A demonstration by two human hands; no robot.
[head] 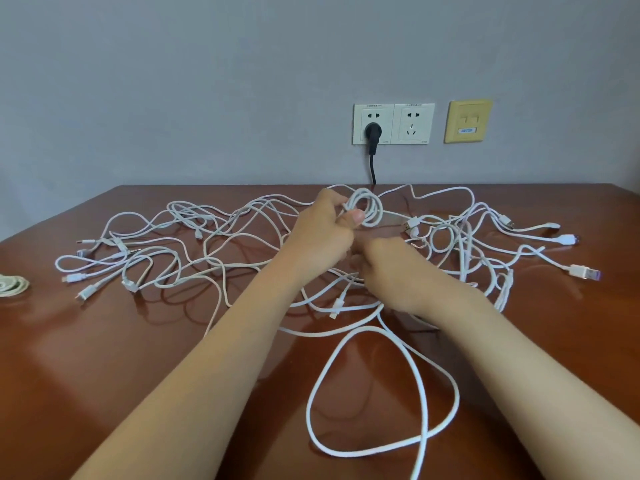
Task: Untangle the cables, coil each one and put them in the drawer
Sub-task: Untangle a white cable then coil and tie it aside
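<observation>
The left hand (323, 230) pinches a small white cable coil (378, 211) between thumb and curled fingers. The coil stands upright, its opening facing the camera. The right hand (391, 268) is blurred, fingers curled; I cannot tell what it holds.

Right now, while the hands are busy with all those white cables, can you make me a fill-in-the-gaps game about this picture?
1. The left hand grips a small ___ of white cable.
2. The plug pushed into the wall socket is ___.
3. The yellow wall plate hangs to the ___ of that socket.

Missing words: coil; black; right.
</observation>
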